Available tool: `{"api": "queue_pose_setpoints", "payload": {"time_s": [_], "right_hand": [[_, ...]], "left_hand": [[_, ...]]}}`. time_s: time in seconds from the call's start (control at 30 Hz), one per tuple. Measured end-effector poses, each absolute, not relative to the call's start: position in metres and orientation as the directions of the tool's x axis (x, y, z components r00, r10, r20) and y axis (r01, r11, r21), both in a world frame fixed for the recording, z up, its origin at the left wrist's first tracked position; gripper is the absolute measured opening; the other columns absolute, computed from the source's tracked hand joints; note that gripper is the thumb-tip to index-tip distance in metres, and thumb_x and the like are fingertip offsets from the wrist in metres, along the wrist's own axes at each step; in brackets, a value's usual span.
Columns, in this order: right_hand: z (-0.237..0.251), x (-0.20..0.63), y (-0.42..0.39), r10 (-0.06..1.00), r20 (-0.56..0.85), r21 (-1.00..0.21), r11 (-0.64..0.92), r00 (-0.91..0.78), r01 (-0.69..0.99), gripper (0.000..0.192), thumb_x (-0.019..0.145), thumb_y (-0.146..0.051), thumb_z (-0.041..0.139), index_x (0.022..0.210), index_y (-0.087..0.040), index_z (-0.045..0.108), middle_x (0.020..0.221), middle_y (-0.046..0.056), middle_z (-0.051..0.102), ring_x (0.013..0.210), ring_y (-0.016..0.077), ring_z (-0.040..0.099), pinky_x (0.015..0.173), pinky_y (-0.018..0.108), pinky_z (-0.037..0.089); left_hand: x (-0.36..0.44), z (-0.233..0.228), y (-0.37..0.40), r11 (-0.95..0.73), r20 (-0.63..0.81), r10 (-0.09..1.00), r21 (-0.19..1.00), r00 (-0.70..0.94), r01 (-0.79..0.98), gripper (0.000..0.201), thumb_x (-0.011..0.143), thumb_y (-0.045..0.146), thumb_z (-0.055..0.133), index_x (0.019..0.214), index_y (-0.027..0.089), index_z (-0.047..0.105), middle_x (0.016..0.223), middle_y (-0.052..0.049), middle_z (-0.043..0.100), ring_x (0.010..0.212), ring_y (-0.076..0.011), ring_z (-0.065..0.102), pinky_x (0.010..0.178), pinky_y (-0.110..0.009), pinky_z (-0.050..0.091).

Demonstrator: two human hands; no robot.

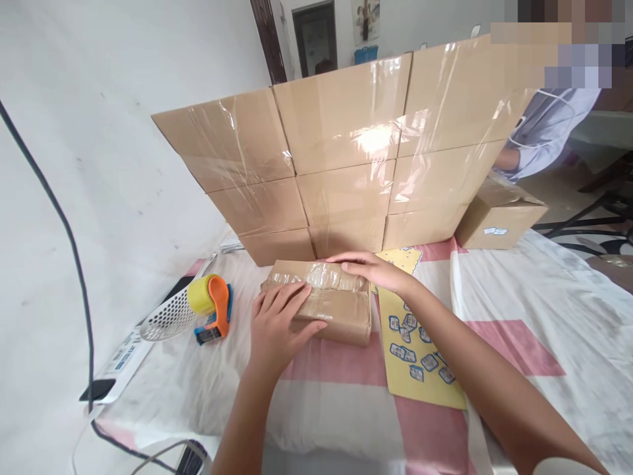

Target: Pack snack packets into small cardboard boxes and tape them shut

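While the small brown cardboard parcel wrapped in clear tape (321, 300) sat on the pink-and-white cloth-covered counter (519, 316), both hands lay open and flat on it: left hand (274, 326) on the near top, right hand (373, 269) along the far edge. Looked like smoothing the tape down; next, I'd guess, came a firm press along the seam. An orange-and-yellow tape dispenser (213, 305) sat just left.

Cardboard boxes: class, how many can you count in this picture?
11. Nine stacked in a wall, three rows of three; one right of it; one under both hands. More may hide behind.
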State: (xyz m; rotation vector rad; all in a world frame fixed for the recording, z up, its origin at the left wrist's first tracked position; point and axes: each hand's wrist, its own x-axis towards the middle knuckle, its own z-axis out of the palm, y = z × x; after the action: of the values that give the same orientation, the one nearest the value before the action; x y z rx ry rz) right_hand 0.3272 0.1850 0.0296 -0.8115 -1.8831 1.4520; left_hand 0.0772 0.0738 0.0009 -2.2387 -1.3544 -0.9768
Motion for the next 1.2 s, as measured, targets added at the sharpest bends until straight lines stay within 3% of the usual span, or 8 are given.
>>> {"api": "queue_pose_setpoints", "payload": {"time_s": [0.23, 0.47, 0.73, 0.87, 0.93, 1.0, 1.07, 1.2], "right_hand": [[0.011, 0.314, 0.195, 0.944, 0.246, -0.958, 0.272, -0.218, 0.096, 0.04, 0.087, -0.056, 0.062, 0.086, -0.02, 0.078, 0.091, 0.005, 0.076, 0.095, 0.024, 0.067, 0.091, 0.039, 0.049], [0.025, 0.312, 0.184, 0.911, 0.291, -0.919, 0.35, -0.291, 0.178, 0.03, 0.086, -0.047, 0.064, 0.092, -0.02, 0.075, 0.096, 0.005, 0.074, 0.087, 0.0209, 0.065, 0.079, 0.035, 0.05], [0.034, 0.305, 0.171, 0.842, 0.373, -0.814, 0.499, -0.39, 0.299, 0.023, 0.088, -0.034, 0.065, 0.105, -0.021, 0.074, 0.113, 0.007, 0.074, 0.107, 0.0237, 0.068, 0.098, 0.041, 0.049], [0.04, 0.309, 0.169, 0.817, 0.42, -0.791, 0.543, -0.395, 0.282, 0.02, 0.09, -0.036, 0.065, 0.098, -0.022, 0.076, 0.115, 0.007, 0.074, 0.109, 0.0238, 0.068, 0.101, 0.041, 0.048], [0.044, 0.311, 0.167, 0.81, 0.432, -0.791, 0.551, -0.396, 0.266, 0.021, 0.091, -0.038, 0.064, 0.093, -0.022, 0.077, 0.115, 0.007, 0.073, 0.107, 0.0241, 0.068, 0.098, 0.042, 0.05], [0.049, 0.312, 0.165, 0.801, 0.449, -0.786, 0.565, -0.396, 0.251, 0.023, 0.091, -0.04, 0.063, 0.091, -0.022, 0.077, 0.116, 0.007, 0.073, 0.106, 0.0248, 0.068, 0.096, 0.042, 0.051], [0.053, 0.312, 0.162, 0.795, 0.477, -0.775, 0.581, -0.374, 0.247, 0.022, 0.091, -0.039, 0.063, 0.094, -0.023, 0.077, 0.117, 0.008, 0.073, 0.108, 0.026, 0.068, 0.097, 0.044, 0.05], [0.064, 0.31, 0.15, 0.769, 0.574, -0.726, 0.637, -0.281, 0.261, 0.019, 0.091, -0.035, 0.063, 0.101, -0.024, 0.075, 0.117, 0.008, 0.07, 0.113, 0.0275, 0.065, 0.1, 0.047, 0.049]], "left_hand": [[0.102, -0.013, 0.068, -0.355, 0.775, 0.616, 0.116, 0.139, 0.928, 0.039, 0.093, 0.048, 0.068, 0.121, 0.02, 0.068, 0.122, -0.01, 0.074, 0.11, -0.0281, 0.065, 0.099, -0.043, 0.036], [0.102, -0.019, 0.062, -0.365, 0.778, 0.62, 0.171, 0.102, 0.915, 0.033, 0.093, 0.044, 0.069, 0.116, 0.021, 0.068, 0.116, -0.007, 0.075, 0.107, -0.0272, 0.064, 0.099, -0.044, 0.036], [0.085, -0.014, 0.055, -0.457, 0.766, 0.62, 0.179, 0.168, 0.871, 0.042, 0.097, 0.032, 0.062, 0.137, 0.02, 0.057, 0.128, -0.011, 0.07, 0.123, -0.027, 0.062, 0.11, -0.046, 0.041], [0.032, -0.014, 0.058, -0.302, 0.855, 0.505, 0.302, -0.117, 0.904, 0.024, 0.095, 0.032, 0.06, 0.116, 0.02, 0.065, 0.127, -0.013, 0.068, 0.126, -0.0261, 0.061, 0.114, -0.045, 0.043], [-0.005, -0.013, 0.065, 0.045, 0.72, 0.538, 0.495, -0.439, 0.868, 0.041, 0.093, 0.042, 0.061, 0.124, 0.016, 0.06, 0.138, -0.018, 0.061, 0.137, -0.03, 0.052, 0.118, -0.047, 0.037], [-0.039, -0.011, 0.074, 0.406, 0.413, 0.595, 0.586, -0.69, 0.701, 0.075, 0.085, 0.053, 0.066, 0.144, 0.012, 0.044, 0.15, -0.025, 0.05, 0.145, -0.0362, 0.043, 0.117, -0.05, 0.037], [-0.064, -0.012, 0.083, 0.562, 0.184, 0.624, 0.57, -0.759, 0.6, 0.092, 0.074, 0.058, 0.074, 0.145, 0.01, 0.04, 0.141, -0.029, 0.058, 0.136, -0.0435, 0.053, 0.106, -0.054, 0.046], [-0.077, -0.019, 0.088, 0.624, 0.034, 0.662, 0.528, -0.749, 0.575, 0.08, 0.064, 0.046, 0.082, 0.129, 0.011, 0.053, 0.114, -0.025, 0.073, 0.111, -0.0471, 0.068, 0.09, -0.053, 0.052]]}}
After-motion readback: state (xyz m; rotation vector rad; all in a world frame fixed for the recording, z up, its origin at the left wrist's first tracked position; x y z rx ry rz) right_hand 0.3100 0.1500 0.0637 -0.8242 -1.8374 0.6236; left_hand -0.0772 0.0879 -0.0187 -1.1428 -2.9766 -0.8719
